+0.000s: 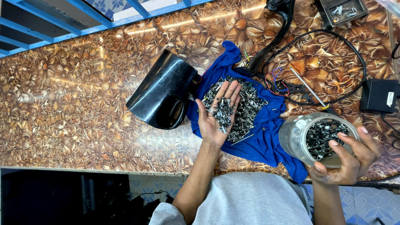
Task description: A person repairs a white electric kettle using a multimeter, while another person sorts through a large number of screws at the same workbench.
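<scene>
- My left hand (218, 112) lies palm up over the blue cloth (266, 141), fingers released and spread flat, pointing away from me.
- A small heap of screws and nuts (223, 111) rests in that open palm; the fingers do not close on it.
- Under and around the left hand, a larger pile of screws (250, 106) is spread on the blue cloth, mostly to the right of my fingers.
- My right hand (352, 160) grasps a clear jar (298, 137) at its mouth: thumb below the rim, fingers curled over the far edge.
- The jar is tilted on its side with the open mouth turned toward me, held just off the right edge of the cloth.
- Inside the jar sits a dark mass of metal fasteners (325, 137), visible through the opening.
- A black curved plastic cover (162, 89) lies on the patterned brown table (75, 96), touching the left edge of the cloth.
- Behind the cloth lie a black lever part (275, 29), loose coloured wires (277, 83) and a looped black cable (354, 46).
- A thin metal rod (307, 87) lies inside the cable loop, well apart from both hands.
- A black box (379, 96) sits at the right edge of the table, beyond the jar.
- A small tray of parts (343, 10) stands at the far right corner.
</scene>
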